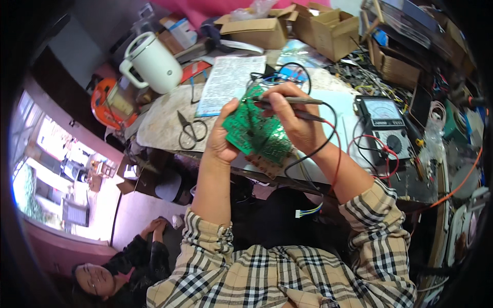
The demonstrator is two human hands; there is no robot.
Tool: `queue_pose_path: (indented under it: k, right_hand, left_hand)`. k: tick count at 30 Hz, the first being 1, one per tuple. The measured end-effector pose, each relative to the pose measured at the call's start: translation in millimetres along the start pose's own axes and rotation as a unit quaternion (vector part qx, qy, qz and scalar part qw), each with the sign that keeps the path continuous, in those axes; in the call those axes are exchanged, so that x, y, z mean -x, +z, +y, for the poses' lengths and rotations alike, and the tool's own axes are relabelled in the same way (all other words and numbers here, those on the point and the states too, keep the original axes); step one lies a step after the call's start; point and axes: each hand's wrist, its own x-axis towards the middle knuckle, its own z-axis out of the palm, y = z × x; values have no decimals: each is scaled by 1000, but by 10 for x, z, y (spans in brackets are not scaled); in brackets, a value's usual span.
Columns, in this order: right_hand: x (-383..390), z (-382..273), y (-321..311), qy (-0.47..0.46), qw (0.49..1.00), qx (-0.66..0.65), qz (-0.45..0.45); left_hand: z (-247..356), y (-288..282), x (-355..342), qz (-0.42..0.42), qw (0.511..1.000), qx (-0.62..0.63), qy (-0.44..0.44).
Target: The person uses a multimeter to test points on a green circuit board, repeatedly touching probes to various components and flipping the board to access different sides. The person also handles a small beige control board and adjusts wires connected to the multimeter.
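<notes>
My left hand grips a green circuit board by its left edge, tilted above the table's front edge. In my right hand are two multimeter probes, held together like chopsticks with their tips at the board's upper part. My fingers partly hide the tips, so exact contact is unclear. A black and a red lead run from the probes. The analog multimeter lies to the right, its dial face up. Below the green board shows a brown board edge, and a white plug dangles on thin wires.
Black scissors and a printed sheet lie left on the table. A white kettle stands behind them. Cardboard boxes and heaped small parts fill the back. Another person is at the lower left.
</notes>
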Motion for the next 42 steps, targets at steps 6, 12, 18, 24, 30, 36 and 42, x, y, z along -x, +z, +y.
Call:
queue_pose_path:
  k: [6,12,18,24,30,36,42]
  right_hand:
    - [0,-41,-4,-19,998,50,-29]
    - [5,-83,-4,-80,985,144,-42]
    - [11,-96,6,-31,995,79,-44]
    - [-12,-24,-11,33,999,-20,-9]
    - [-103,-93,-188,94,993,22,63]
    - [-83,-81,-248,159,982,49,92]
    - [-79,-136,-243,153,985,27,73]
  left_hand:
    - [22,55,58,18,1000,-20,16]
    - [23,48,47,14,1000,-14,16]
    - [21,45,48,19,999,-25,16]
    - [14,60,35,8,1000,-16,7]
    - [16,41,31,3,1000,-6,-5]
    - [21,4,25,-15,1000,16,-9]
    - [40,12,31,-13,1000,1,-8]
